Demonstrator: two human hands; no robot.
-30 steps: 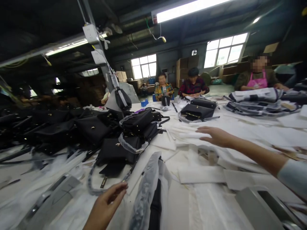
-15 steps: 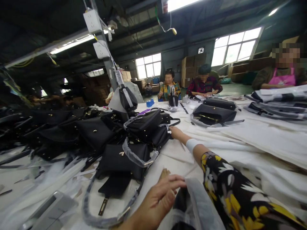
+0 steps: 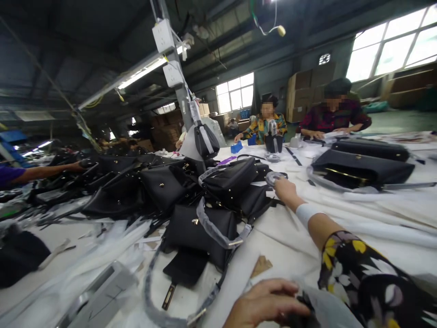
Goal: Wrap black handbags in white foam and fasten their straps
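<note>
My right hand (image 3: 286, 190) reaches over the white table, its fingers closed on what looks like a roll of clear tape (image 3: 273, 176). Beside it lie stacked black handbags (image 3: 228, 177). At the bottom edge, the curled fingers of my left hand (image 3: 264, 300) hold a black item in cloudy plastic (image 3: 322, 303), mostly cut off by the frame. Closer on the left lies a black handbag (image 3: 201, 230) with a gold clasp and a plastic-wrapped handle (image 3: 213, 230). A small black flap (image 3: 187, 266) lies in front of it.
A grey tape dispenser-like block (image 3: 102, 291) stands at lower left. More black bags (image 3: 116, 196) pile up behind. A post with sockets (image 3: 182, 105) rises from the table. Two co-workers (image 3: 269, 118) sit opposite; another person's arm (image 3: 44, 172) reaches in at left.
My right hand has lifted from beside the stacked bags and now has the clear roll in it. My left hand's fingers have curled over the plastic-covered item. The view has swung left.
</note>
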